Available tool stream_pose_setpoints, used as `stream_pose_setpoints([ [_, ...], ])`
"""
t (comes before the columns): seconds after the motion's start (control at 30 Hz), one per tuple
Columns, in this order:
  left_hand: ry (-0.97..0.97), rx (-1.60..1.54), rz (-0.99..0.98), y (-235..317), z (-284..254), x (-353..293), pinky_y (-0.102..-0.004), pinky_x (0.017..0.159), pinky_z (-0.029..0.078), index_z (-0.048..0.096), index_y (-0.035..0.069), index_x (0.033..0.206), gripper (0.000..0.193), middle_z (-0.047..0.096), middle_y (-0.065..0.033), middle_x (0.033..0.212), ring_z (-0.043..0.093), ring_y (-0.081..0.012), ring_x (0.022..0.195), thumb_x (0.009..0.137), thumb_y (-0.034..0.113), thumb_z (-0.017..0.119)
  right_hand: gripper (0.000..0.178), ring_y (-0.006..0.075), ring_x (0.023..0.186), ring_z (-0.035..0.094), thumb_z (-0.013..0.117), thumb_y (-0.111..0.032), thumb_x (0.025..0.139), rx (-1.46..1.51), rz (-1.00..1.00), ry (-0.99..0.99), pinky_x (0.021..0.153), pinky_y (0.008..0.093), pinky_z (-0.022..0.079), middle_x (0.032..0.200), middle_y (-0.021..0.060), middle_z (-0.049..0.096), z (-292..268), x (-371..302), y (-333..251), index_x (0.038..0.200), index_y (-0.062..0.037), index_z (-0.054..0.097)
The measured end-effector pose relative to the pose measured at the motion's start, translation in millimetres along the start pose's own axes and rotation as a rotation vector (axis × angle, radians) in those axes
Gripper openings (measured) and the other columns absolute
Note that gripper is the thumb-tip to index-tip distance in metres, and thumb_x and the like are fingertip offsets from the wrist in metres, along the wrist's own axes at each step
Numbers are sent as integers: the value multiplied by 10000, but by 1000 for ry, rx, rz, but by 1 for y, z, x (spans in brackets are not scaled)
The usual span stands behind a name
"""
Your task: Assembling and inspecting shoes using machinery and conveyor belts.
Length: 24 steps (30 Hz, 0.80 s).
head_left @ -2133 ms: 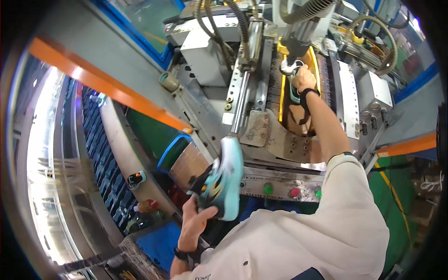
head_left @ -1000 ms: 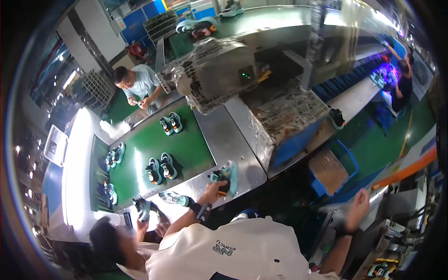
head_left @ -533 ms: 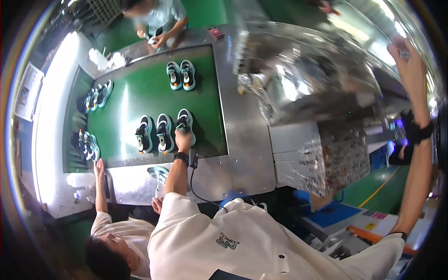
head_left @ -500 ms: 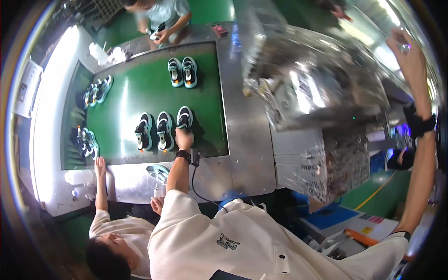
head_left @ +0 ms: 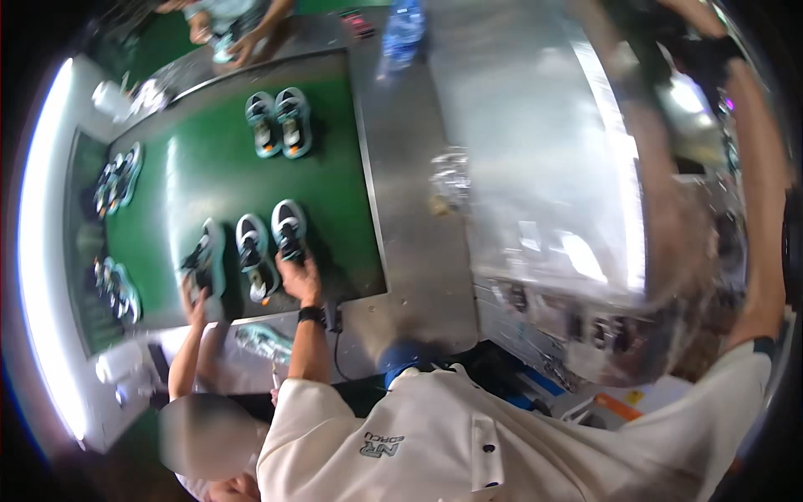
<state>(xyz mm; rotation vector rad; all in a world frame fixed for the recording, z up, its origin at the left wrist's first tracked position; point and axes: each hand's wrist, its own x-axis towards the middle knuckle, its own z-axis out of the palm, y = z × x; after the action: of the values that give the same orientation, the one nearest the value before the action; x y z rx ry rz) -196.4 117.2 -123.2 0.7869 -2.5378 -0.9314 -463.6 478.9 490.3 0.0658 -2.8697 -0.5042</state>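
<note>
My left hand (head_left: 301,281), with a dark band at its wrist, closes around the heel of a black, white and mint sneaker (head_left: 288,224) on the green belt (head_left: 192,159). Another sneaker (head_left: 253,251) stands just left of it. Further left, a co-worker's hand (head_left: 196,303) touches a third sneaker (head_left: 207,255). My right arm reaches high along the right side; the right hand (head_left: 693,13) is blurred and cut off by the picture's rim, its fingers hidden. Crumpled clear plastic (head_left: 619,335) hangs below and beside a shiny silver surface (head_left: 535,151).
A pair of sneakers (head_left: 278,125) stands farther back, more shoes (head_left: 117,289) along the left side. Across the belt, a person handles a shoe (head_left: 222,48). A blue plastic bottle (head_left: 403,33) lies on the metal edge. Near the front lies a mint shoe part (head_left: 263,341).
The view has shifted right. My left hand stays on the sneaker. The right hand has risen toward the rim, and the plastic has moved and blurred. The co-worker's hand has reached the leftmost sneaker.
</note>
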Motion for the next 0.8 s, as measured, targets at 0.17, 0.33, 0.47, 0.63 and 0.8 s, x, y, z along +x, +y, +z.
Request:
stream_pose_setpoints([
  [0.17,-170,-91,-121,-11,5,11,-430,916,460,408,77,1372,675,574,-158,1226,604,-353,1037,799,269,707,752,371,990,594,772,-152,623,525,-64,102,835,420,496,1119,248,584,6,-62,25,1272,11,429],
  [0.33,-159,35,308,9,-6,9,-429,1008,391,338,-112,1363,797,448,-324,1295,479,-432,1188,775,256,732,760,307,970,613,785,-215,645,371,-173,552,843,399,504,1062,214,599,-21,-152,110,1259,54,427],
  [0.47,-975,-816,83,150,-48,-75,-406,1032,386,383,-66,1385,639,488,-213,1345,515,-297,1189,867,157,682,605,249,832,639,770,-205,673,726,9,779,728,328,527,949,152,638,-89,-306,131,1157,61,522],
  [0.63,-2124,-1093,250,357,-172,-200,-482,1081,357,342,-39,1425,738,484,-233,1368,467,-377,1281,889,341,677,452,193,823,628,724,-209,761,1352,450,727,730,297,493,925,119,652,-74,-476,121,1135,2,581],
  [0.8,-2332,-1238,386,448,-210,-341,-446,1077,376,289,-37,1433,892,500,-200,1342,497,-311,1257,843,512,670,346,120,848,618,671,-135,825,909,548,831,767,249,467,932,58,660,-34,-660,93,1148,-31,603],
])
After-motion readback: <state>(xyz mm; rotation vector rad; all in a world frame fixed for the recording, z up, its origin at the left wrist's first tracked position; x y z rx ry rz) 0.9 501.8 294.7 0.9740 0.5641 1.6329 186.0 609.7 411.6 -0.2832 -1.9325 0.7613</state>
